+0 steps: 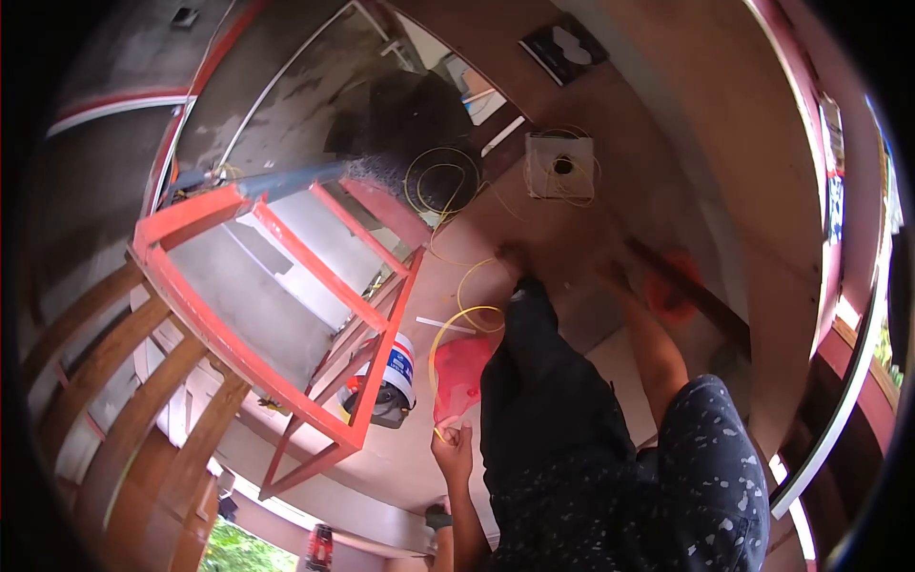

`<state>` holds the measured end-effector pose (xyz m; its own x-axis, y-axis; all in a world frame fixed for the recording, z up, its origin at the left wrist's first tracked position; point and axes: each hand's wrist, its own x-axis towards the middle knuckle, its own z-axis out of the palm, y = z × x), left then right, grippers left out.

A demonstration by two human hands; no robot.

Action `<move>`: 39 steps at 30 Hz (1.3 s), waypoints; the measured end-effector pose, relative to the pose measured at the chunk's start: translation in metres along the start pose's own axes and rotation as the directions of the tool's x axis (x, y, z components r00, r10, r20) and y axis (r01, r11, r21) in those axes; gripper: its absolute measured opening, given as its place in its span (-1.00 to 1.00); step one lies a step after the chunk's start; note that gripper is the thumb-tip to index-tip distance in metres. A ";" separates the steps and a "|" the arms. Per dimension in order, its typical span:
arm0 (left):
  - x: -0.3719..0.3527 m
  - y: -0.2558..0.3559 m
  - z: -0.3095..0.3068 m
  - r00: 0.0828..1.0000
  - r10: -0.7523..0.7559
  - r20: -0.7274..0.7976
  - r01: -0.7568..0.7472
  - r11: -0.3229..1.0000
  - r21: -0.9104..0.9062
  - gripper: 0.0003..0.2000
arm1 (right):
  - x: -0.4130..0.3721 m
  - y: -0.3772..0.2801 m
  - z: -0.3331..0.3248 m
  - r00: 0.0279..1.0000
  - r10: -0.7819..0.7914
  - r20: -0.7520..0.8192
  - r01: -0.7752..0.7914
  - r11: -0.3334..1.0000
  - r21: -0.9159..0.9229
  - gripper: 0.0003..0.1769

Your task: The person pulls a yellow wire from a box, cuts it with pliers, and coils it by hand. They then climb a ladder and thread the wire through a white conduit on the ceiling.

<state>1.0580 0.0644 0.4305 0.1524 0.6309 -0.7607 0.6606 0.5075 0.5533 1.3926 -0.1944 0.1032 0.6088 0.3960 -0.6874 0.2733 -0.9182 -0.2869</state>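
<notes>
Low in the middle, my left hand [453, 444] is closed around a thin yellow cable [436, 357]. From there the cable arcs upward past my leg and runs in loose loops on the floor. My right hand [615, 276] reaches forward on the other side of my legs, near a dark wooden bar [691, 297]. It is dim and blurred, so its fingers cannot be made out. A white box [534, 170] with a round dark hole stands ahead, with loops of cable over it. A red plastic sheet or bag [459, 377] lies beside my left hand.
A red metal frame [286, 257] and wooden slats [133, 381] stand at the left. Behind the frame is a white bucket [400, 367] with a dark item against it. A red round object [673, 286] is at the right. A dark flat package [562, 50] lies at the far top.
</notes>
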 end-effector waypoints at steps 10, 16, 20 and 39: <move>0.021 0.021 -0.005 0.996 0.085 0.016 -0.086 0.994 0.069 -0.78 | -0.117 0.028 -0.007 0.896 0.105 0.431 -0.057 0.991 -0.123 -0.62; 0.055 0.041 0.016 0.980 0.138 0.145 -0.159 0.976 0.149 -0.82 | -0.157 0.024 0.049 0.969 0.168 0.181 -0.182 0.981 0.063 -0.66; 0.102 0.039 0.036 0.963 0.154 0.222 -0.190 0.970 0.154 -0.81 | -0.120 -0.040 0.007 0.974 0.060 0.219 -0.073 0.996 0.052 -0.74; 0.544 -0.111 0.229 0.876 0.452 0.168 -0.451 0.646 0.616 -0.28 | 0.279 -0.036 0.075 0.953 0.149 -0.263 -0.145 0.989 0.035 -0.08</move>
<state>1.2358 0.2170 -0.1224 0.5555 0.6837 -0.4733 0.8107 -0.3187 0.4912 1.4970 -0.0516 -0.1286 0.8171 0.2440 -0.5223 0.1558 -0.9658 -0.2074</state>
